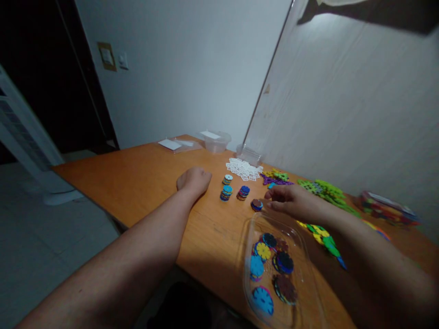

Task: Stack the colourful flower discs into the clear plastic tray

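1. Our orange counter (144, 183) runs along the wall.
2. A clear tray (302, 256) of discs sits at its near edge.
3. Our left hand (194, 179) rests fisted, holding nothing.
4. Our right hand (291, 201) lies loosely curled, fingertips touching a small disc stack (256, 204) mid-counter.

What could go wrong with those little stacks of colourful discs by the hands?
The right hand has its fingertips at a short disc stack; a nudge might topple it. Three more stacks stand close by, so the left fist could knock them. The clear tray of discs seems near the table edge and might slip off.
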A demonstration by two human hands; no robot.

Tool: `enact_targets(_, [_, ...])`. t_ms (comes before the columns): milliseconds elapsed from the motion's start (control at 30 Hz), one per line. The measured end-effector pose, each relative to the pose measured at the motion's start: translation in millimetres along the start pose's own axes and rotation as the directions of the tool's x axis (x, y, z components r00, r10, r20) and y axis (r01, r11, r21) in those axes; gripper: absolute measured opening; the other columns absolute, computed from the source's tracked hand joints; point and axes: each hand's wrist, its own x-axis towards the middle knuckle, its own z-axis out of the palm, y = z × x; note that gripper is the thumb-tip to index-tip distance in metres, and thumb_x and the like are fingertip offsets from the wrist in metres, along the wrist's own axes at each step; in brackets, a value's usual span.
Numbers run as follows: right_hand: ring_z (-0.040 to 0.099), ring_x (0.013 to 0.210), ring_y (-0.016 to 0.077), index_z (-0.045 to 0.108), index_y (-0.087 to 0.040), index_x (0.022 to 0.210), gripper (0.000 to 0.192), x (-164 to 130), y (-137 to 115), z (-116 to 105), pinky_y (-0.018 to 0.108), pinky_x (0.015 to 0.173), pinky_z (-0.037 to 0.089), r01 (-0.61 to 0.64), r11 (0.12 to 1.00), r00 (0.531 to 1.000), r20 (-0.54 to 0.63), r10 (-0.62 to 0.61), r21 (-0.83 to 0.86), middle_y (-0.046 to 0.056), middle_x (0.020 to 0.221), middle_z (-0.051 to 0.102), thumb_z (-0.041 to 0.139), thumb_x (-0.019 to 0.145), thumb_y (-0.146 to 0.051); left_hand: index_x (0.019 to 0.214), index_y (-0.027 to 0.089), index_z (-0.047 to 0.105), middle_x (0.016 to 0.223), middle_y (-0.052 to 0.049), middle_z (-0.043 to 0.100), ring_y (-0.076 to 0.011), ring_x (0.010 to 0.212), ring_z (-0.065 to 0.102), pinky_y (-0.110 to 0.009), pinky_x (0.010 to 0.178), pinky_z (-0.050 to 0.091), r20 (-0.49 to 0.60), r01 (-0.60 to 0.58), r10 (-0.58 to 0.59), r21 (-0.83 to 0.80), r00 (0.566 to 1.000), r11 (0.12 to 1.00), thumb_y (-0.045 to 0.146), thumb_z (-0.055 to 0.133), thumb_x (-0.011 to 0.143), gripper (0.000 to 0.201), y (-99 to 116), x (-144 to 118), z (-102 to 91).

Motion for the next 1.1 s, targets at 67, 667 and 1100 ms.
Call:
enact_targets(67, [0.06,0.071,0.018,0.067,-0.019,0.094,0.024,12.3,6.2,8.6,0.029,0.062,0.045,-0.005,1.0,1.0,0.03,0.005,0.019,0.005,0.081,0.068,0.063,0.086,-0.041,0.089,0.026,0.077,0.101,-0.011,0.077,-0.0296,0.092,0.071,-0.034,0.069,0.049,0.005,-0.006,0.006,0.0,1.0,1.0,0.047,0.046,0.084,0.038,-0.1,0.2,-0.2])
enact_targets(667, [0.061,0.076,0.0182,0.066,-0.018,0.099,0.019,-0.8,-12.7,4.9,0.03,0.067,0.047,0.054,0.998,0.998,-0.017,-0.054,0.012,0.005,0.086,0.069,0.066,0.087,-0.033,0.093,0.026,0.078,0.102,-0.011,0.077,-0.0289,0.096,0.07,-0.034,0.073,0.05,0.016,0.002,-0.001,-0.008,1.0,1.0,0.047,0.047,0.085,0.038,-0.1,-1.1,-0.6])
enact_targets(1100, [0.063,0.074,0.0134,0.068,-0.028,0.094,0.023,-105.9,-85.4,16.0,0.022,0.062,0.045,0.167,0.983,0.925,0.334,-0.183,0.076,-0.004,0.087,0.071,0.065,0.081,-0.009,0.097,0.027,0.078,0.106,-0.011,0.076,-0.0294,0.098,0.07,-0.033,0.075,0.049,0.0,-0.005,0.005,0.0,1.0,1.0,0.05,0.048,0.085,0.04,-2.0,0.6,1.8])
